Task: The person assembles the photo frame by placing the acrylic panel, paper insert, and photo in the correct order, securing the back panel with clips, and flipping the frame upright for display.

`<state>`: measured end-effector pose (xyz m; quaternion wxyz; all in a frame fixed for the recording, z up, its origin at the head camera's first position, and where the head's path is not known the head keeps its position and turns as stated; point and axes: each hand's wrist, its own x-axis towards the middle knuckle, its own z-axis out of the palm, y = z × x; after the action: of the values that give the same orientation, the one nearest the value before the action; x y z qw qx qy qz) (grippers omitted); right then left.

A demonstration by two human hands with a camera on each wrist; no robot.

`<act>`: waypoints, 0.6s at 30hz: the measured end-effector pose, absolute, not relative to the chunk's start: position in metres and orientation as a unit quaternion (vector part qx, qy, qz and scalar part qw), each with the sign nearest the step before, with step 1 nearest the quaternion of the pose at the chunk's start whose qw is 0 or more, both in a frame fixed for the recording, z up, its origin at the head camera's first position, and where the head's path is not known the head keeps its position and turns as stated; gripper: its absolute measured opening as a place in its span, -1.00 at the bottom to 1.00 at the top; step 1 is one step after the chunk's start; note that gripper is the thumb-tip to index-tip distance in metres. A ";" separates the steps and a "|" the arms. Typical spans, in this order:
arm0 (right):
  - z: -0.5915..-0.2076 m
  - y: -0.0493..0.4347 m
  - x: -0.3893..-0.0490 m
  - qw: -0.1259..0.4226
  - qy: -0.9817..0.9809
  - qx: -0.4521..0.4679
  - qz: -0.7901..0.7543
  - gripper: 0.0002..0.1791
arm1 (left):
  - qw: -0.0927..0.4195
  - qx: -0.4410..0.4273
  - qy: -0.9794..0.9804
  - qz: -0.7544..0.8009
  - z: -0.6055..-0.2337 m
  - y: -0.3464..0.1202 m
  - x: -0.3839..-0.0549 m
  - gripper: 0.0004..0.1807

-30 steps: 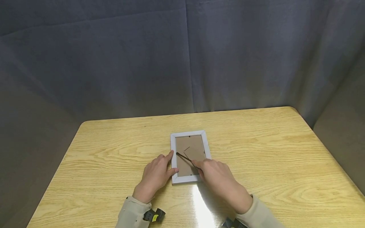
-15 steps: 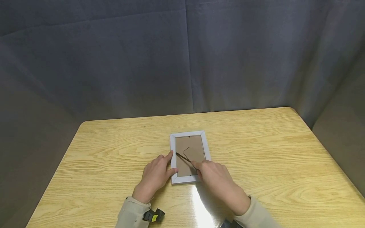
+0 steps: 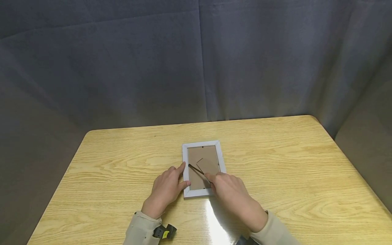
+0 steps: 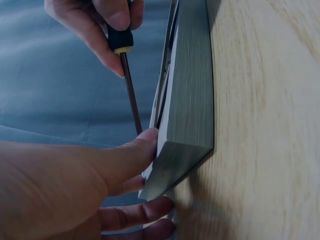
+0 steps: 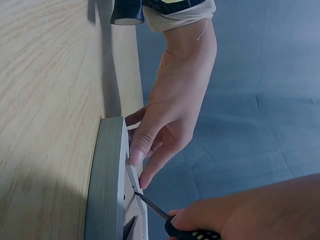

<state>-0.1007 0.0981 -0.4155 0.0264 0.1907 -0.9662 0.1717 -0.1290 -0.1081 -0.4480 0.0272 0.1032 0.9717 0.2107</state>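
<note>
A picture frame with a white-grey border lies back side up on the table. Its brown backing board shows small dark tabs at the edges and the outline of a stand flap. My left hand grips the frame's left side, index finger and thumb on the border, other fingers at the outer edge. In my right hand is a screwdriver, its dark handle ringed in yellow. The shaft slants left, its tip at the left tab beside my index finger. My right hand covers the frame's lower right corner.
The wood-grain table extends around the frame on all sides. A dark grey curtain hangs behind and beside it. Black wrist devices are strapped over the light sleeves, close above the tabletop.
My right hand and wrist have shifted very slightly left. The screwdriver tip stays at the same left tab, and my left hand keeps its hold on the frame.
</note>
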 end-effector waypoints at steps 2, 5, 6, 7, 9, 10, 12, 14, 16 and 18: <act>-0.415 0.098 -0.101 0.028 -0.966 0.191 0.170 -0.62 | 0.027 0.104 0.972 0.210 -0.448 -0.108 -0.129 -0.25; -0.415 0.098 -0.101 0.027 -0.967 0.191 0.167 -0.62 | 0.027 0.104 0.971 0.211 -0.449 -0.108 -0.129 -0.25; -0.415 0.098 -0.101 0.026 -0.967 0.191 0.166 -0.62 | 0.027 0.104 0.971 0.212 -0.449 -0.108 -0.130 -0.25; -0.415 0.098 -0.101 0.024 -0.967 0.191 0.165 -0.61 | 0.026 0.104 0.971 0.212 -0.449 -0.108 -0.130 -0.25; -0.415 0.098 -0.101 0.021 -0.967 0.192 0.165 -0.61 | 0.026 0.104 0.971 0.212 -0.449 -0.109 -0.130 -0.25; -0.415 0.098 -0.101 0.020 -0.967 0.192 0.166 -0.61 | 0.026 0.105 0.971 0.211 -0.449 -0.109 -0.130 -0.25; -0.415 0.098 -0.101 0.019 -0.967 0.192 0.168 -0.61 | 0.025 0.105 0.972 0.210 -0.450 -0.109 -0.130 -0.25; -0.415 0.098 -0.101 0.019 -0.967 0.191 0.169 -0.61 | 0.025 0.106 0.972 0.210 -0.450 -0.109 -0.130 -0.25; -0.415 0.098 -0.101 0.019 -0.967 0.191 0.170 -0.61 | 0.024 0.107 0.971 0.211 -0.450 -0.109 -0.130 -0.26; -0.415 0.098 -0.101 0.019 -0.966 0.192 0.170 -0.62 | 0.023 0.108 0.971 0.212 -0.450 -0.109 -0.130 -0.26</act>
<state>-0.1006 0.0981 -0.4148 0.0188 0.1918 -0.9664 0.1703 -0.1303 -0.1090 -0.4498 0.0230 0.1079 0.9711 0.2118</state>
